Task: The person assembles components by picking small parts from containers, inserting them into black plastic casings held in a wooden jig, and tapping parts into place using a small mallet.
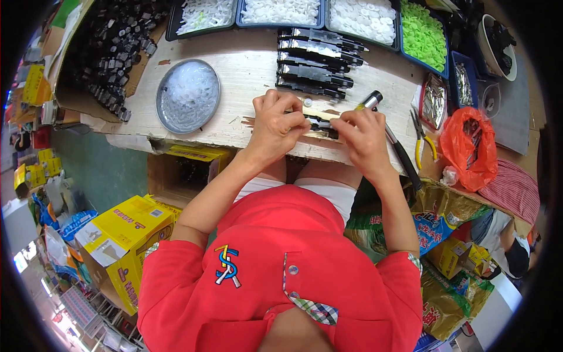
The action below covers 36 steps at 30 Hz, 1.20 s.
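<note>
A small black part [321,124] is pinched at the tabletop [246,76] edge by the fingers of the left hand [275,126] and right hand [362,134]. Probably it should be kept flat and the pieces aligned before pressing.

On the surface [246,70], a round dish [188,95] lies to the left, and a row of stacked assembled parts [316,63] lies behind the two hands, which meet at the near edge. Trays of small pieces [281,12] line the far edge. Pliers [423,139] and a bag [469,146] lie to the right, and cardboard boxes [120,240] stand below on the left.
</note>
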Available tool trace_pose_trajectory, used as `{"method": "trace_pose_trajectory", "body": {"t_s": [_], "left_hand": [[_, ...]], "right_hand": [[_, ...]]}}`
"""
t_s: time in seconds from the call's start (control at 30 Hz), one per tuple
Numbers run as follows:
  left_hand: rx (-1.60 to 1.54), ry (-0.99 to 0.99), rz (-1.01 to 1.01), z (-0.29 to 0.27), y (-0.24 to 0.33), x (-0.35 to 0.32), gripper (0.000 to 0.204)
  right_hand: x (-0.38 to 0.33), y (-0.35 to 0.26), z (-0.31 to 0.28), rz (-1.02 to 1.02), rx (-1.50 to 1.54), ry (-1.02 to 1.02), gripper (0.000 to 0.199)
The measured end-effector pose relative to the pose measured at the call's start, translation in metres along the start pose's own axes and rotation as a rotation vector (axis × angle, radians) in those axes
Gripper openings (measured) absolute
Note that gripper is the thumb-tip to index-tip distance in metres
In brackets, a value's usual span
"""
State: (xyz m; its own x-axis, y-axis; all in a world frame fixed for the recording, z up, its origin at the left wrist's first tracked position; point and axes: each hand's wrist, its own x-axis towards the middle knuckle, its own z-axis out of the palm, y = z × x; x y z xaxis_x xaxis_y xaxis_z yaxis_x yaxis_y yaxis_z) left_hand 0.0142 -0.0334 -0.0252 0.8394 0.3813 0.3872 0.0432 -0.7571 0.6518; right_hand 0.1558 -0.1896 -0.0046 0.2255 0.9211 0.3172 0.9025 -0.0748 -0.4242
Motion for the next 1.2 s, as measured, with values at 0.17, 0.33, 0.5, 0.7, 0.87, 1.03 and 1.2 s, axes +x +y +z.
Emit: {"method": "trace_pose_trajectory", "body": {"t_s": [0.17, 0.33, 0.5, 0.7, 0.87, 1.03, 1.2], "left_hand": [[0.003, 0.001, 0.005, 0.001, 0.0, 0.003, 0.011], [0.021, -0.002, 0.005, 0.0, 0.004, 0.008, 0.01], [0.043, 0.007, 0.014, 0.003, -0.001, 0.001, 0.01], [-0.015, 0.014, 0.017, -0.004, 0.003, -0.001, 0.008], [-0.041, 0.005, 0.017, -0.002, 0.004, 0.002, 0.008], [-0.047, 0.02, 0.011, -0.002, 0.004, 0.003, 0.008], [-0.042, 0.016, 0.03, -0.003, 0.004, 0.003, 0.007]], "right_hand": [[-0.003, 0.004, 0.003, -0.152, -0.072, 0.04, 0.028], [-0.004, 0.019, 0.005, -0.079, 0.221, 0.041, 0.028], [0.023, 0.028, -0.011, -0.064, 0.274, -0.079, 0.026], [0.165, 0.103, -0.099, -0.076, -0.251, 0.48, 0.008], [0.269, 0.159, -0.147, 0.519, -0.724, 0.463, 0.023], [0.3, 0.18, -0.145, 0.646, -0.684, 0.148, 0.037], [0.254, 0.187, -0.152, 0.511, -0.217, 0.345, 0.034]]}}
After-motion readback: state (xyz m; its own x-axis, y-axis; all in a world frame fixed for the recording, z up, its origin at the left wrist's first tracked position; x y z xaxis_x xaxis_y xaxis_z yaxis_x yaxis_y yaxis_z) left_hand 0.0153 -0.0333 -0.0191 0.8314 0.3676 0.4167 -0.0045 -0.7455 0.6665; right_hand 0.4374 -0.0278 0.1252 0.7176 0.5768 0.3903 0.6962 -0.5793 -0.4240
